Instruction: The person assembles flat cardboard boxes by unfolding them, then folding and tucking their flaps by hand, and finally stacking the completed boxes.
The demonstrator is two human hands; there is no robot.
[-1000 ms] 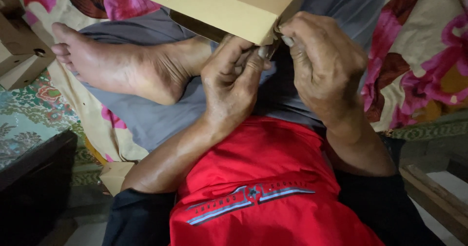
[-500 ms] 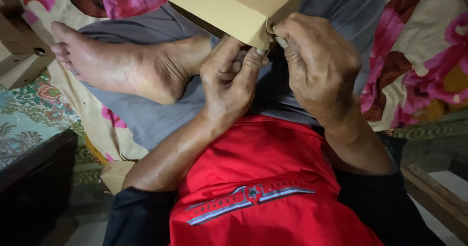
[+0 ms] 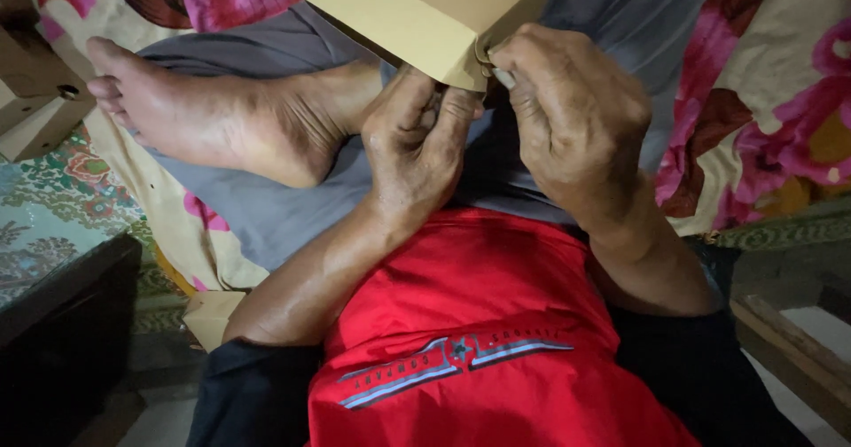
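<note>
Tan paper envelope/folded kraft sheet point(image 3: 425, 8), top centre of frame, matte, plain, w/ a folded flap; its lower corner points down to approx. centre-top, where both hands meet. Top of it runs off the frame, so full shape can't be told.

Left hand point(image 3: 417, 150), centre: fingers curled, thumb and fingertips pinched together at the envelope's lower corner. Right hand point(image 3: 576, 115), just right of it: fingers bent, also clamped on that corner from the right side. A small pale bit sits between the right fingertips; can't tell what it is. Hands nearly touching each other.

Edges/room: envelope's left edge slants up toward upper left, free above the lap. Little space below the corner, as hands fill it. More open room at the right and lower right.

Around: bare foot point(image 3: 213, 115) left-centre, resting on grey trousers point(image 3: 292, 208), close to left hand. Red shirt point(image 3: 479, 323) bottom centre. Floral cloth point(image 3: 762, 119) right and upper left. Cardboard pieces point(image 3: 35, 93) far left edge. Dark box-like object point(image 3: 62, 341) lower left. Wooden plank point(image 3: 789, 349) lower right.
</note>
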